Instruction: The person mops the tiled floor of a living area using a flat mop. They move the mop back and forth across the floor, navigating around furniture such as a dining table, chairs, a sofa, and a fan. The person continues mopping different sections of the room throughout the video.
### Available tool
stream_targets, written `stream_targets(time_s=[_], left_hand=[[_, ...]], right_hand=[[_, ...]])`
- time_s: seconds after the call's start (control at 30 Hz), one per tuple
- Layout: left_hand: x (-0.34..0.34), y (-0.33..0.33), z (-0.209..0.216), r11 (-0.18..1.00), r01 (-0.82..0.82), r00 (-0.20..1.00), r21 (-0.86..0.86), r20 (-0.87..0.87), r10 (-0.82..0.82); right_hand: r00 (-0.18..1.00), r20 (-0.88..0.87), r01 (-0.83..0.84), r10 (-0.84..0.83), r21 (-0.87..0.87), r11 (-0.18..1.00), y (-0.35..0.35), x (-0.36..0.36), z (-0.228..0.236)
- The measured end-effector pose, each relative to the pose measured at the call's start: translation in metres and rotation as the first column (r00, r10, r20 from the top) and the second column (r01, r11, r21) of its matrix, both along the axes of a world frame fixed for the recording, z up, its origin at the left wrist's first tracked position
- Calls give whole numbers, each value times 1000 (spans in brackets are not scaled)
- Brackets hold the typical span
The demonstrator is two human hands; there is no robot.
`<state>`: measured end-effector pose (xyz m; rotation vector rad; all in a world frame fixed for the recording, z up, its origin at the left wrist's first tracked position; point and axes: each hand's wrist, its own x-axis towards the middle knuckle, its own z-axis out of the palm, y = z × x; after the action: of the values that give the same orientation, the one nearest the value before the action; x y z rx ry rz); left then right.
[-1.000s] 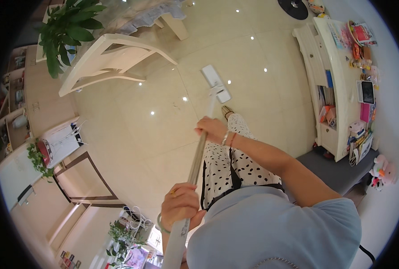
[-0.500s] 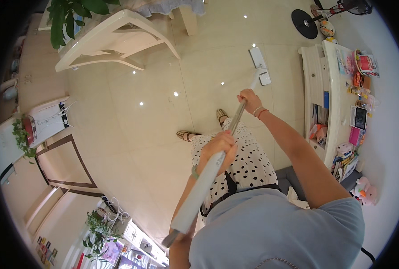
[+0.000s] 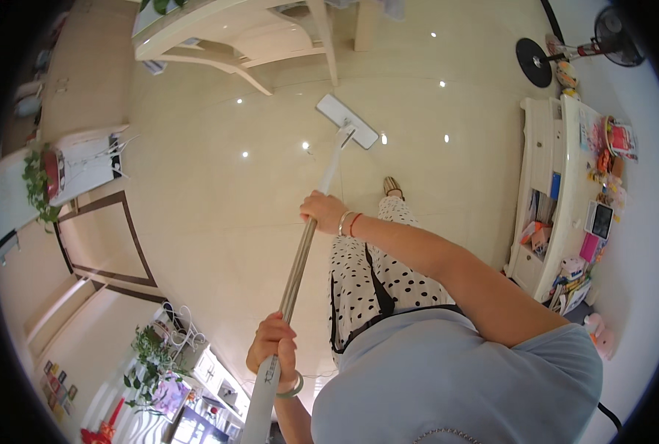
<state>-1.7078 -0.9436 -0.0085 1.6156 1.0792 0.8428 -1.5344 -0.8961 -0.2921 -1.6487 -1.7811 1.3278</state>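
Observation:
Both of my hands grip a long-handled flat mop (image 3: 298, 270). My left hand (image 3: 273, 345) is wrapped round the thicker white upper part of the handle, close to my body. Farther along the metal pole, my right hand (image 3: 322, 212) is closed round it, with bracelets on that wrist. The white rectangular mop head (image 3: 334, 109) lies flat on the shiny tiled floor (image 3: 211, 207), tilted across the pole, beyond my feet. One striped shoe (image 3: 392, 186) shows below my dotted trousers; the other foot is hidden.
A cream chair (image 3: 244, 52) stands just beyond the mop head. At right are a white cabinet (image 3: 534, 148) with toys and books on top and a black fan (image 3: 534, 63). On the left are a plant (image 3: 39, 181) and a brown-framed floor border (image 3: 139, 240).
The mop head has swept left across the floor, from near the cabinet to near the chair. Both hands moved left with the handle, and the whole view shifted somewhat.

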Motion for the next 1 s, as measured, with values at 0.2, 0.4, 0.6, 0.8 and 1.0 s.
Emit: stream_targets(time_s=[0.2,0.4,0.6,0.8,1.0], left_hand=[[-31,-8,32,998,-62,993,31,-98,65],[-15,-1,13,991,66,994,116,77,-75],[41,-3,-31,990,135,962,50,233,-143],[160,-9,-117,924,371,850,96,365,-380],[182,-6,-134,885,466,825,17,352,-441]], right_hand=[[986,-27,-166,165,-54,985,-4,-64,27],[968,55,-242,247,-84,967,-2,-26,40],[978,200,-47,64,-87,995,-35,73,21],[866,335,360,-372,100,928,-88,225,-55],[808,381,406,-450,195,893,-91,253,-56]])
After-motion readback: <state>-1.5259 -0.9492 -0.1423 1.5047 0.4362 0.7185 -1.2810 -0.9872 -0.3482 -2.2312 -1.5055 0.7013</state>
